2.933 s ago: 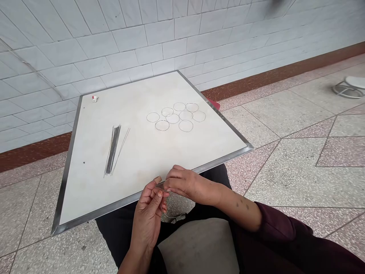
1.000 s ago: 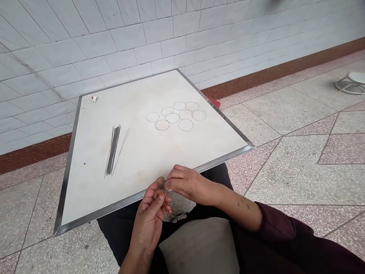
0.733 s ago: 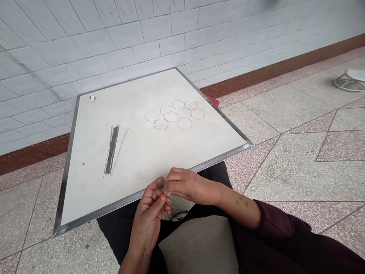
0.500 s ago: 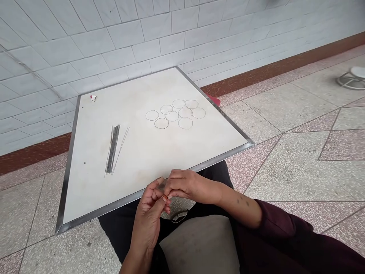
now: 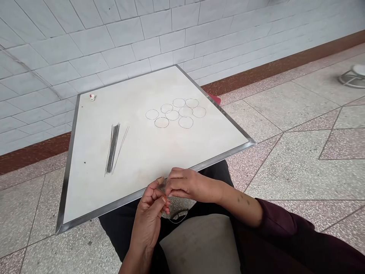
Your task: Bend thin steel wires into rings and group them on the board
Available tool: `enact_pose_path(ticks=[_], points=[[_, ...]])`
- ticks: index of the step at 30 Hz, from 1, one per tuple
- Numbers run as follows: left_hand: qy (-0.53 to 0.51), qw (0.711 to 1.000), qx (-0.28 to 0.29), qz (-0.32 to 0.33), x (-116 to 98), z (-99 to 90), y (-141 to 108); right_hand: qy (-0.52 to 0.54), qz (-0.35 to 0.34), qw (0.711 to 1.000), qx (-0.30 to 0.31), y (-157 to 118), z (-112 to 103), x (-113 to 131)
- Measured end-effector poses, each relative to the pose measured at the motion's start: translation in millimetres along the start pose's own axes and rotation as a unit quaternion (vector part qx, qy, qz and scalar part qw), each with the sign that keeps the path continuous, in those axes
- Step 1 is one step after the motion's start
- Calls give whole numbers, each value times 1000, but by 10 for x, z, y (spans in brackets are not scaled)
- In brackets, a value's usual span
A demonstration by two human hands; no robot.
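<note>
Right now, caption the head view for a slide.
Left hand and right hand hold a thin wire at a table bearing wire rings and straight wires.

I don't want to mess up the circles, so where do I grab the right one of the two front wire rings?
Pinch the front-right wire ring by its near edge, coming from your side of the table. It's thin and lies flat, so fingertips probably work best. The rings behind it are away from that edge.

held wire point(image 5: 178, 222): thin, curved, its arc hanging past the near edge | wire rings point(image 5: 179, 113): nine, flat, some overlapping, right of centre on white tabletop point(image 5: 142, 152) | straight wires point(image 5: 113, 149): dark bundle, left side
</note>
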State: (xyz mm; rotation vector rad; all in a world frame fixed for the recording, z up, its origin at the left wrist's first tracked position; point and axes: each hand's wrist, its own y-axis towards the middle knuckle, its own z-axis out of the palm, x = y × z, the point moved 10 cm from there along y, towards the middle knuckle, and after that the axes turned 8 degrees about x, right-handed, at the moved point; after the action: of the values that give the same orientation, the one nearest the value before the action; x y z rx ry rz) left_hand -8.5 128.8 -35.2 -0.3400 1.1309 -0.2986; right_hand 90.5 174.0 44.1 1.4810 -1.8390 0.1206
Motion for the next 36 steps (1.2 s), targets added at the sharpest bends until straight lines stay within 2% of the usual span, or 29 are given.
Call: enact_pose_path(ticks=[4,9,15,19,25,30,36], points=[[-2,1000,27,-7,22,35,0,-10,-20,999,37,17,16,54],[25,995,90,-25,2,89,-9,-15,-37,997,61,30,6,103],[79,983,142,-81,59,112,-19,-2,-55,995,77,31,25,136],[70,981,146,-111,130,122,-25,22,-51,995,84,27,38,118],[43,984,138,-106,149,142,-8,51,-28,995,78,17,8,93],[17,985,121,-122,209,126,7,25,-27,996,82,15,-28,135],[-21,982,131,-132,275,124,-4,19,-33,995,87,13,-52,168]])
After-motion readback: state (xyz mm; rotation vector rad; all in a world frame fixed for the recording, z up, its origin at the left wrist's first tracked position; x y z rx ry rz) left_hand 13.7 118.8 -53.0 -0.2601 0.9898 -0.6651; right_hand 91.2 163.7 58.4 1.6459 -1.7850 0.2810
